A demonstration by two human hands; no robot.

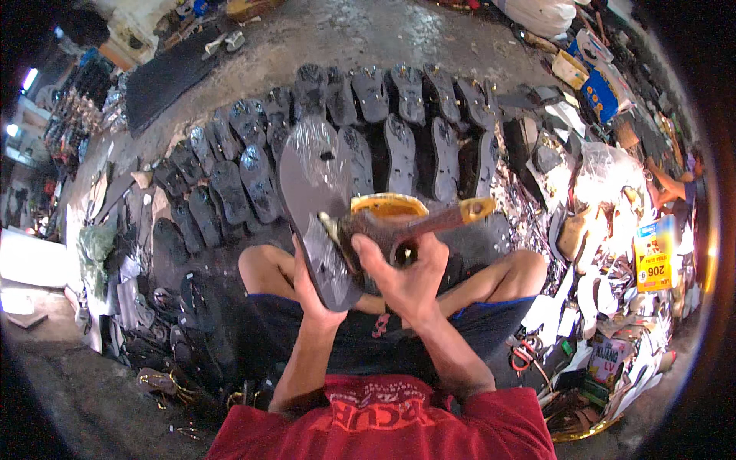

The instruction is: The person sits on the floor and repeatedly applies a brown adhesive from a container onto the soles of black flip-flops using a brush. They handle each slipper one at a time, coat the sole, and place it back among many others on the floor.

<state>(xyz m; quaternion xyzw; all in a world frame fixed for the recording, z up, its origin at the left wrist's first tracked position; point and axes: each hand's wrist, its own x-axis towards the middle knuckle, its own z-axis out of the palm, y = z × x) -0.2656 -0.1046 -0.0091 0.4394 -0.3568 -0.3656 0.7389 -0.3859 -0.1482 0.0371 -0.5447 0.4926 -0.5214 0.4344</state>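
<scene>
Hands, head view: left hand (311, 288) grips a grey sole (308, 180) raised over the floor (414, 38); right hand (408, 282) clasps a brush (441, 221), its head at the sole's face. Behind the brush, a yellow-rimmed container (395, 201) is partly hidden; its contents cannot be determined.

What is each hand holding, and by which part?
The left hand holds a grey sandal sole by its near end; the right hand grips a brush by its handle, toward the bristle end.
</scene>
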